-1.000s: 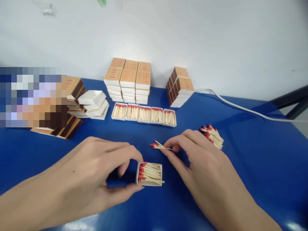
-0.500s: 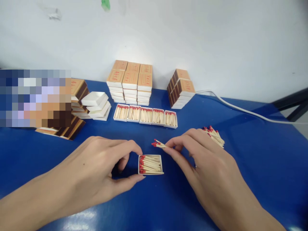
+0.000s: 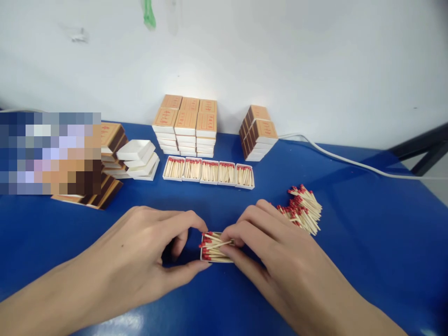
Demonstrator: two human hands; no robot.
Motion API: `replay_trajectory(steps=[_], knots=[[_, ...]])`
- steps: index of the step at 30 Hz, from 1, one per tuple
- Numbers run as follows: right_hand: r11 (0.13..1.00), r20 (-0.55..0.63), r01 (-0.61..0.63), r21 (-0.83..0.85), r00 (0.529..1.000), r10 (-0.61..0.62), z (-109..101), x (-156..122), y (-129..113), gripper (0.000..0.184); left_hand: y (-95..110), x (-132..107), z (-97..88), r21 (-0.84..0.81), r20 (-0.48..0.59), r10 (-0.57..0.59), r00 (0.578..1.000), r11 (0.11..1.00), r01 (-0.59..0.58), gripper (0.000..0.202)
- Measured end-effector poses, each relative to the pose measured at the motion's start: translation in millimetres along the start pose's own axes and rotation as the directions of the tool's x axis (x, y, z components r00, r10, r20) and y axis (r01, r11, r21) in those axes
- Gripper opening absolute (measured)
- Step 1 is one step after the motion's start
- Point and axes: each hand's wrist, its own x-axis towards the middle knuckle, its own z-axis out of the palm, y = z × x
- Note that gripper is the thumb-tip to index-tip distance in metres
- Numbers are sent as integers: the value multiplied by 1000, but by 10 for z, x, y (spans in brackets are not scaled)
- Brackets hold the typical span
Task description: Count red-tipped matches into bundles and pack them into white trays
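Observation:
A small white matchbox tray (image 3: pixel 210 257) full of red-tipped matches lies on the blue table (image 3: pixel 367 261) in front of me. My left hand (image 3: pixel 140 256) grips the tray's left end between thumb and forefinger. My right hand (image 3: pixel 276 261) is over the tray's right half, its fingers pinched on a few matches (image 3: pixel 219 243) that rest across the tray's contents. A loose heap of matches (image 3: pixel 303 210) lies just beyond my right hand.
A row of several filled trays (image 3: pixel 209 171) sits farther back. Behind it stand stacked orange matchboxes (image 3: pixel 186 123) and a tilted stack (image 3: pixel 258 133). Empty white trays (image 3: pixel 139 156) and brown sleeves (image 3: pixel 105 186) are at the left. A white cable (image 3: pixel 350 161) runs along the back right.
My right hand has carried its pinch of matches from above the table down onto the tray. The left hand has kept its grip on the tray.

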Motion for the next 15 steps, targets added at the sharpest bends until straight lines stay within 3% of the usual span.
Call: replay_trajectory(steps=[8,15], knots=[[987,52,-92,135,995,85,-43,-32,25,17,36,40,-25,-29,-33,3,999,1000,-4,23],[985,57,-126,117,991,120,-82,-15,62,14,76,82,-99,-86,-75,38,997,995,-44,16]])
